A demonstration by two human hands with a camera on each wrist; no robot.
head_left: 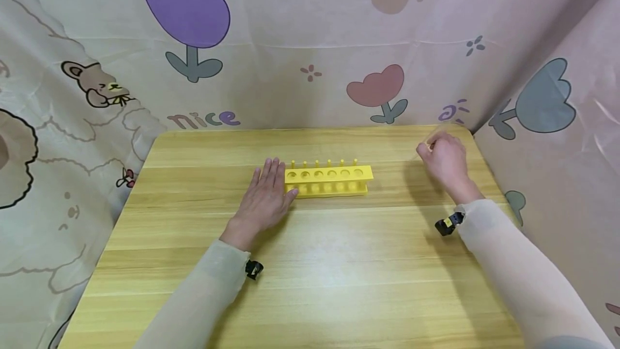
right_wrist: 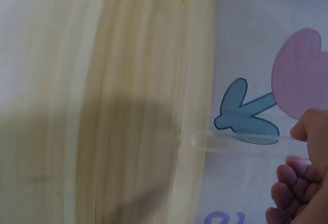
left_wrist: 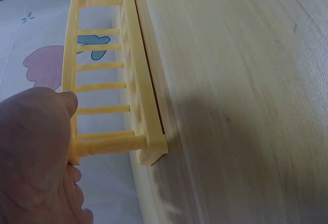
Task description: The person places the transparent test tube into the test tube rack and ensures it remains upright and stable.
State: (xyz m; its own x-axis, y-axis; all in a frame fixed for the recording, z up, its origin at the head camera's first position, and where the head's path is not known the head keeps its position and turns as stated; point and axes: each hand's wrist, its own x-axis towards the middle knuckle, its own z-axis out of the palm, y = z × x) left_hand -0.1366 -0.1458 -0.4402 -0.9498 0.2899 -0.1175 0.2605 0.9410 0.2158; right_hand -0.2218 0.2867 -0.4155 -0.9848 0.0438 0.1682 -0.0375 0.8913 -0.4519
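Observation:
A yellow test tube rack (head_left: 329, 174) with one row of round holes and a row of short pegs behind stands on the table. My left hand (head_left: 263, 198) grips its left end, the thumb (left_wrist: 66, 101) over the top plate's front edge and the fingers pointing away at the side. To the right of the rack, my right hand (head_left: 445, 160) is raised over the table and pinches a clear test tube (right_wrist: 230, 142) between thumb and curled fingers. The tube's rounded end points down toward the tabletop. In the left wrist view, the rack's uprights (left_wrist: 102, 86) show from the side.
The wooden table (head_left: 329, 273) ends at a patterned cloth (head_left: 281, 42) hung behind it and on both sides. Small black wrist cameras (head_left: 254, 269) sit at both cuffs. The right hand is near the table's back right corner.

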